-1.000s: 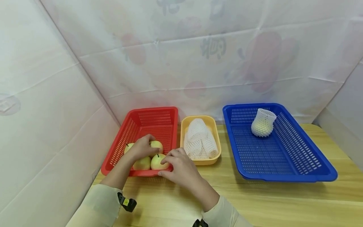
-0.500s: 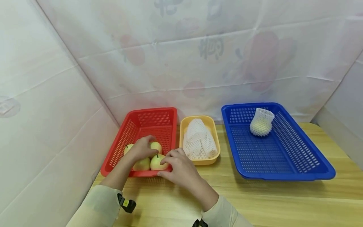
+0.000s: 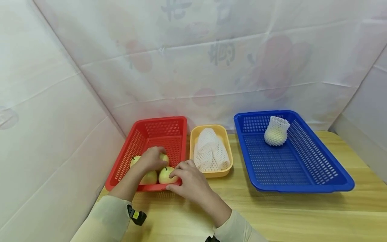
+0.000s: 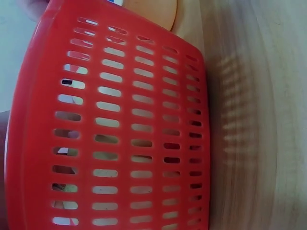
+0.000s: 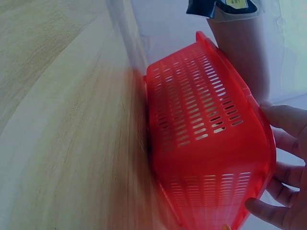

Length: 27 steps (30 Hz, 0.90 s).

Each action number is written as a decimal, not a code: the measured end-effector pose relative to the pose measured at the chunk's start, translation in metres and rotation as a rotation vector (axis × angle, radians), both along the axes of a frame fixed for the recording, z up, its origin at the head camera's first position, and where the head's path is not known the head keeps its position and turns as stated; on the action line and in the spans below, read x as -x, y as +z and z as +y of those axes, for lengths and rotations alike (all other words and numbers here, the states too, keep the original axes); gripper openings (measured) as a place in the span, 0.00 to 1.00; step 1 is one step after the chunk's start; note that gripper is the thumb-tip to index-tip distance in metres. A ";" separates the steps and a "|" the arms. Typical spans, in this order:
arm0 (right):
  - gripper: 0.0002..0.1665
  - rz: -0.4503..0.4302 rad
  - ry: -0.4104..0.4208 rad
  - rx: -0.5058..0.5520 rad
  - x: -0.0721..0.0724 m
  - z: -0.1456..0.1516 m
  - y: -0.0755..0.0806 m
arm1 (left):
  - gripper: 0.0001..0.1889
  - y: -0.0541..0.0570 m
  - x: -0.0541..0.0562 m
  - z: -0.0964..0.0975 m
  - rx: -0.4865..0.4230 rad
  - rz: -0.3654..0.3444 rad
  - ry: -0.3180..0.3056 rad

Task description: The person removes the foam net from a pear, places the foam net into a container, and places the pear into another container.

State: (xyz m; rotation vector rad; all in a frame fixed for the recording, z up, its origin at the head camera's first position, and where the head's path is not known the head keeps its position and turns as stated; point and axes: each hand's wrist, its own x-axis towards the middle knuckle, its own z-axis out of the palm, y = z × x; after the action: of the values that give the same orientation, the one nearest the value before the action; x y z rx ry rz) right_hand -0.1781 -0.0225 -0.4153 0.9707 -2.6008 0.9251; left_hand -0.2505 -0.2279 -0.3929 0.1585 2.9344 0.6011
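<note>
A red basket [image 3: 148,187] at the left holds several yellow-green pears, among them a front right pear [image 3: 167,175], a front left pear [image 3: 149,178] and a rear left pear [image 3: 134,160]. My left hand [image 3: 152,159] reaches into the basket, its fingers and thumb curled round a rear right pear [image 3: 164,158] that it partly covers. My right hand [image 3: 191,179] holds the basket's front right corner. Its thumb lies at the front rim, and a bent finger reaches over to the front right pear. In the right wrist view, the right fingers [image 5: 270,213] straddle the rim.
A small yellow tray [image 3: 225,173] with white foam net sleeves [image 3: 208,151] stands right of the red basket. Farther right, a large blue basket [image 3: 290,188] contains a pear in a foam net [image 3: 276,131]. White cloth walls [image 3: 181,77] rise behind and at the sides.
The view has shifted slightly. My left hand now covers a bit more of the rear right pear. The right hand stays at the basket corner.
</note>
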 end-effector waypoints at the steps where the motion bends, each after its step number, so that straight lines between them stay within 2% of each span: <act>1: 0.17 0.000 0.002 0.000 0.000 0.000 0.000 | 0.22 0.000 0.000 0.000 0.026 0.012 0.005; 6: 0.17 0.006 0.006 -0.005 -0.001 -0.001 -0.001 | 0.22 -0.003 -0.002 -0.001 0.109 0.078 0.038; 9: 0.17 0.006 0.004 -0.009 -0.001 -0.001 -0.001 | 0.23 -0.005 -0.002 -0.002 0.104 0.084 0.057; 17: 0.14 0.000 -0.010 -0.016 -0.004 0.001 0.001 | 0.22 -0.003 -0.004 0.001 0.133 0.114 0.017; 20: 0.14 0.016 -0.004 -0.028 -0.006 0.002 0.001 | 0.19 0.000 -0.005 0.001 0.149 0.104 0.000; 24: 0.13 0.038 0.002 -0.036 -0.009 0.003 0.002 | 0.18 0.006 -0.004 0.002 0.128 0.055 -0.052; 27: 0.12 0.028 0.023 -0.039 -0.011 0.006 0.006 | 0.23 0.010 -0.002 0.000 0.090 0.026 -0.072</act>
State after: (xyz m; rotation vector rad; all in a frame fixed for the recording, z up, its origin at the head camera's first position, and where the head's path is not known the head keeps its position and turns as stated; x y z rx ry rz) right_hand -0.1670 -0.0165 -0.4095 1.0176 -2.5990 0.8620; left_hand -0.2480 -0.2276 -0.3825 0.2631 2.9585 0.4594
